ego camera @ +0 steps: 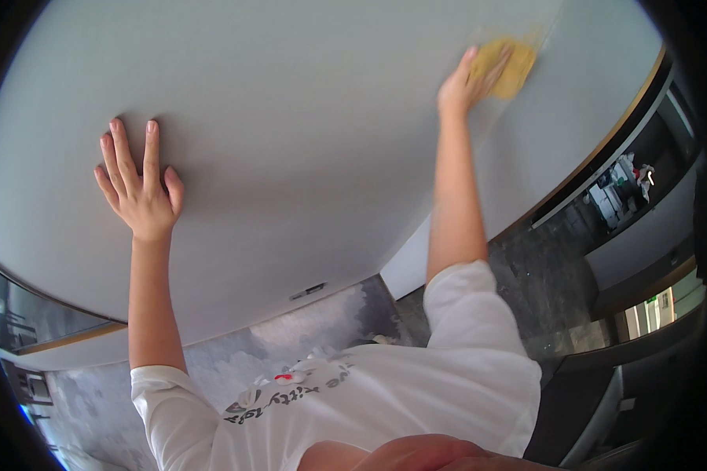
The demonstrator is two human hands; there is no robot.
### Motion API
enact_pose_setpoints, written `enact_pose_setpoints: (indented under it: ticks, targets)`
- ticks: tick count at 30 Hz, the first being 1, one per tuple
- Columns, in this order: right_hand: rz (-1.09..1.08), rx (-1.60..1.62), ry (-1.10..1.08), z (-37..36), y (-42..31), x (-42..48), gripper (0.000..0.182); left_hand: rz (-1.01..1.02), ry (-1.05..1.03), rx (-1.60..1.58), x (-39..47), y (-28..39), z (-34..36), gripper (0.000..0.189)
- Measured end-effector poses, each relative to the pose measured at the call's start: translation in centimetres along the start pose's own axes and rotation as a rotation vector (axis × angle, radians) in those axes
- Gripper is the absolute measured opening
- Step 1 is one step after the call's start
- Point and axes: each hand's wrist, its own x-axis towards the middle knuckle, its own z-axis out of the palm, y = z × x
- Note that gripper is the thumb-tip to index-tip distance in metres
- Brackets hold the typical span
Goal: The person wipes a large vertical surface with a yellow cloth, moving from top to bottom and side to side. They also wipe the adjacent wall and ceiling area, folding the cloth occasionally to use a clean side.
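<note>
A broad pale grey wall [300,118] fills the view before me. My left hand [141,182] lies against it with the fingers spread and nothing in the hand. Higher up at the right, my right hand [471,85] presses a yellow cloth [512,73] to the same surface, near a vertical corner line. The cloth and the fingers on it are slightly blurred. Both arms reach up from the short white sleeves of my T-shirt.
Low on the wall is a small socket or slot plate [308,291]. Below lies a mottled grey floor [224,359]. At the right, past a brown-edged opening, a dark shelf or cabinet holds white items [610,200]. Dark chairs [32,385] stand at the far left.
</note>
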Motion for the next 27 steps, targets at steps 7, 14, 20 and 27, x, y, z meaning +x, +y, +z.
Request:
enact_pose_setpoints:
  ticks: [7, 14, 20, 27]
  targets:
    - [0.497, -0.028, 0.161, -4.1, 8.3, -20.8, 0.088, -0.013, 0.000, -0.009, 0.4, 1.3, 0.2, 0.053]
    - [1.559, 0.345, 0.209, -6.6, 10.3, -30.0, 0.087, -0.046, -0.035, -0.036, 0.1, 0.6, 0.4, 0.058]
    - [0.962, 0.077, 0.015, -3.1, 1.6, -14.9, 0.083, 0.001, -0.032, -0.053, 0.4, 0.7, -0.2, 0.061]
    - [-0.177, -0.130, -0.126, 2.5, -11.4, 7.2, 0.087, -0.023, -0.037, -0.046, 0.7, 1.2, -0.3, 0.060]
